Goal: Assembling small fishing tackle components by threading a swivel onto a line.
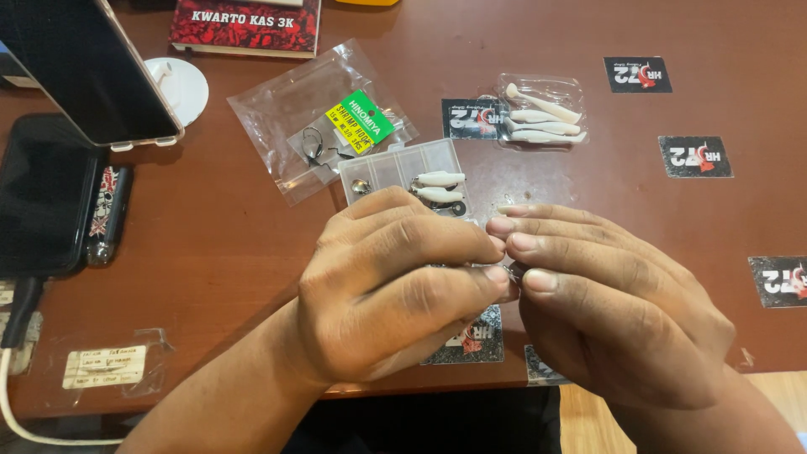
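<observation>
While both hands meet fingertip to fingertip just in front of the clear compartment box (395, 166), left hand (395, 290) and right hand (614, 303) each have a narrow pinch grip; pinched item too hidden to identify. White soft lures (439, 178) sit in the box, over the bench (235, 244).

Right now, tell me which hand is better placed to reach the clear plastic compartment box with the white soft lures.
Left, probably: the left hand sits directly below the clear plastic compartment box.
</observation>
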